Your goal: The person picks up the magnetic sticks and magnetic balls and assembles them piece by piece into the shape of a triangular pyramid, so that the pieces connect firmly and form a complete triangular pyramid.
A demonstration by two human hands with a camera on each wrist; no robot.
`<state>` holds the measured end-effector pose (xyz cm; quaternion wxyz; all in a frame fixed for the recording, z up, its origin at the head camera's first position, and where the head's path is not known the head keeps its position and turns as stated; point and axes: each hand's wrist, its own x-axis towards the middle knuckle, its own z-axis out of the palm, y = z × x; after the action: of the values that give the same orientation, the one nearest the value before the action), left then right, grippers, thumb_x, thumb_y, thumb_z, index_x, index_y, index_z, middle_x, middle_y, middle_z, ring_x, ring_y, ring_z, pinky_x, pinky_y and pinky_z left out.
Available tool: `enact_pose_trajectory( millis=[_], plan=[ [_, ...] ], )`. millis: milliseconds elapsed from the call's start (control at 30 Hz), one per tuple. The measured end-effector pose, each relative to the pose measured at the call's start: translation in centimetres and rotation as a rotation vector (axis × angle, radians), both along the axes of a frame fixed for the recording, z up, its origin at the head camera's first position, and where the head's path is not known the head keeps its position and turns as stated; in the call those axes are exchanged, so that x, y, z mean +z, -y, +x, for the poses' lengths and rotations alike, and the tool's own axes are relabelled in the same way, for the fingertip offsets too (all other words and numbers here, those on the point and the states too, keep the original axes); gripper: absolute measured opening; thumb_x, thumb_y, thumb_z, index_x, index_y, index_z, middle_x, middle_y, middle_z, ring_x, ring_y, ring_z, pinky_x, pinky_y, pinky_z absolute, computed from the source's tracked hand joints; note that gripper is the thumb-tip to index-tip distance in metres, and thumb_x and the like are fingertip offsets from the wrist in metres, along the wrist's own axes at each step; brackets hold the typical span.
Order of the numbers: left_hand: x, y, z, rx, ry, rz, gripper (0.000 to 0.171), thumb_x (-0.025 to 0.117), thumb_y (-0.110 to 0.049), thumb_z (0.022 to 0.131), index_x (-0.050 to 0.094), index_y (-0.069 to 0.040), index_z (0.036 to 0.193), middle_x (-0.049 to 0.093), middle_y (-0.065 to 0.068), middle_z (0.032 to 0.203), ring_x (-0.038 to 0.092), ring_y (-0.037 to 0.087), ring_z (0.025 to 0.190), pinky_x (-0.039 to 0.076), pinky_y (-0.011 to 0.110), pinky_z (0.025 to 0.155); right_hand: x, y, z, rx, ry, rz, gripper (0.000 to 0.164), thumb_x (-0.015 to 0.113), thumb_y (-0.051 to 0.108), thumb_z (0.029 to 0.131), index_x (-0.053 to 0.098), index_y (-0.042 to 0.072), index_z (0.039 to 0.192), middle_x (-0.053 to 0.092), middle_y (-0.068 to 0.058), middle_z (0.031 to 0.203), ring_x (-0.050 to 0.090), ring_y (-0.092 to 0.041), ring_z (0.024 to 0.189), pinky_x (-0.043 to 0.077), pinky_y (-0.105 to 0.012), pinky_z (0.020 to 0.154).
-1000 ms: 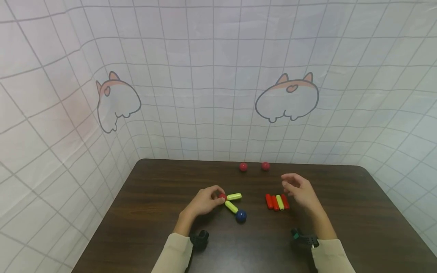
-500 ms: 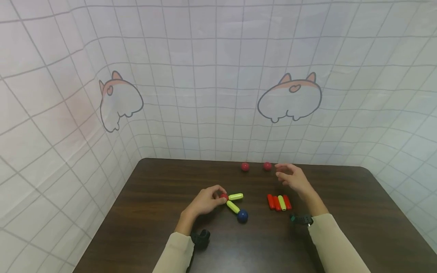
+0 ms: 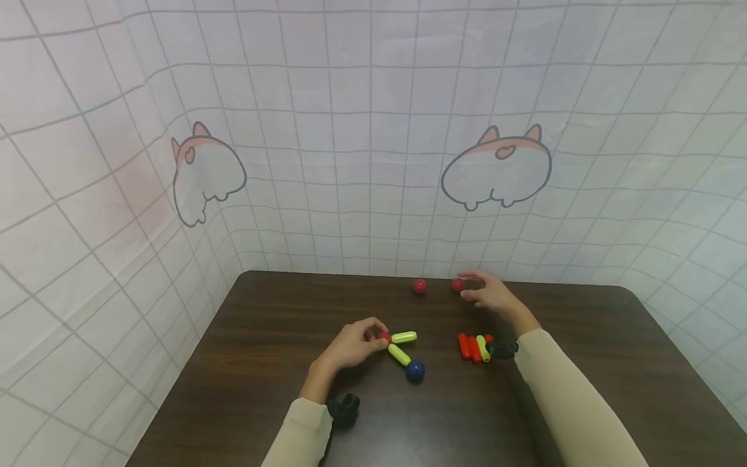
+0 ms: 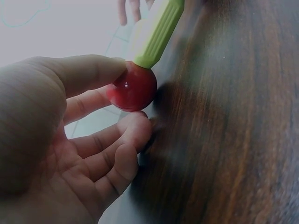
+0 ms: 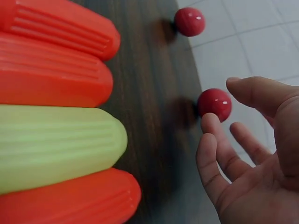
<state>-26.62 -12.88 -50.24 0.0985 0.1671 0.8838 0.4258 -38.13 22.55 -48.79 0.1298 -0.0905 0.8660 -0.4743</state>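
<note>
My left hand (image 3: pixel 352 344) pinches a red ball (image 4: pixel 135 87) between thumb and fingers, low over the dark table. A yellow-green ridged rod (image 3: pixel 404 337) meets that ball and points right. A second yellow-green rod (image 3: pixel 399 355) runs from near the ball down to a dark blue ball (image 3: pixel 415 371). At the table's far edge, my right hand (image 3: pixel 489 293) has its thumb and fingers spread about another red ball (image 5: pixel 215 103). In the right wrist view a gap shows between the thumb and that ball; whether a fingertip touches it I cannot tell.
Another red ball (image 3: pixel 419 287) sits at the far edge, left of the right hand. Red rods (image 3: pixel 469 348) and one yellow-green rod (image 3: pixel 483 349) lie side by side below the right forearm, partly covered by its wrist strap. White gridded cloth (image 3: pixel 373 162) hangs behind the dark table (image 3: pixel 268 363).
My right hand has moved forward and left, from above the row of rods to the red ball at the far edge. The left hand has kept its pinch on its ball.
</note>
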Motion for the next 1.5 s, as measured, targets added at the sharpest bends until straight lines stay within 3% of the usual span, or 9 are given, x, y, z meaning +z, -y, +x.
enact_pose_trajectory(
  millis=[167, 433, 767, 900, 1133, 1400, 1500],
  plan=[
    [-0.2, 0.0, 0.0, 0.004, 0.004, -0.002, 0.02, 0.067, -0.028, 0.1, 0.067, -0.018, 0.118, 0.064, 0.005, 0.082, 0.052, 0.012, 0.064, 0.043, 0.027, 0.057, 0.0, 0.7, -0.1, 0.04, -0.025, 0.023, 0.058, 0.064, 0.011, 0.1, 0.042, 0.005, 0.154, 0.031, -0.025, 0.162, 0.052, -0.044, 0.131, 0.056, -0.048, 0.096],
    [-0.2, 0.1, -0.1, -0.002, 0.012, -0.012, 0.021, 0.066, -0.028, 0.101, 0.067, -0.019, 0.12, 0.064, 0.004, 0.083, 0.051, 0.011, 0.064, 0.043, 0.027, 0.058, -0.7, 1.2, -0.5, 0.062, -0.041, 0.063, 0.051, 0.064, 0.01, 0.1, 0.05, 0.004, 0.148, 0.038, -0.024, 0.158, 0.05, -0.041, 0.13, 0.055, -0.044, 0.091],
    [-0.1, 0.1, 0.0, -0.001, 0.004, -0.014, 0.02, 0.066, -0.028, 0.101, 0.067, -0.02, 0.119, 0.064, 0.004, 0.083, 0.051, 0.012, 0.063, 0.042, 0.027, 0.058, -0.6, 1.2, 0.3, 0.08, -0.027, 0.086, 0.037, 0.061, -0.002, 0.093, 0.061, 0.001, 0.13, 0.054, -0.026, 0.136, 0.062, -0.029, 0.097, 0.053, -0.034, 0.076],
    [-0.2, 0.0, 0.0, -0.001, 0.004, -0.015, 0.021, 0.066, -0.028, 0.1, 0.067, -0.019, 0.12, 0.064, 0.004, 0.082, 0.051, 0.011, 0.063, 0.042, 0.027, 0.058, -0.4, 1.2, 0.7, 0.088, -0.023, 0.067, 0.037, 0.062, -0.001, 0.093, 0.061, 0.001, 0.13, 0.059, -0.025, 0.129, 0.064, -0.026, 0.093, 0.055, -0.033, 0.074],
    [-0.4, 0.0, -0.2, -0.006, -0.006, -0.012, 0.021, 0.066, -0.027, 0.101, 0.067, -0.017, 0.119, 0.064, 0.005, 0.082, 0.051, 0.011, 0.063, 0.043, 0.026, 0.057, 0.8, 1.8, 2.5, 0.107, -0.04, -0.03, 0.038, 0.065, 0.004, 0.095, 0.059, 0.0, 0.132, 0.063, -0.024, 0.12, 0.064, -0.028, 0.092, 0.059, -0.038, 0.078],
    [-0.4, 0.1, -0.2, -0.006, -0.004, -0.01, 0.022, 0.066, -0.028, 0.1, 0.067, -0.018, 0.119, 0.064, 0.003, 0.082, 0.051, 0.011, 0.064, 0.043, 0.027, 0.058, 0.7, 3.2, 5.3, 0.113, -0.044, -0.145, 0.038, 0.066, 0.003, 0.095, 0.058, 0.001, 0.133, 0.061, -0.017, 0.108, 0.064, -0.025, 0.074, 0.058, -0.033, 0.064],
    [-0.3, 0.1, -0.2, -0.003, 0.004, -0.007, 0.02, 0.067, -0.028, 0.1, 0.067, -0.02, 0.119, 0.063, 0.003, 0.082, 0.051, 0.012, 0.064, 0.043, 0.027, 0.058, 0.5, 3.9, 6.4, 0.11, -0.031, -0.175, 0.039, 0.066, 0.003, 0.096, 0.057, 0.002, 0.134, 0.06, -0.018, 0.111, 0.063, -0.025, 0.072, 0.057, -0.031, 0.061]
  ],
)
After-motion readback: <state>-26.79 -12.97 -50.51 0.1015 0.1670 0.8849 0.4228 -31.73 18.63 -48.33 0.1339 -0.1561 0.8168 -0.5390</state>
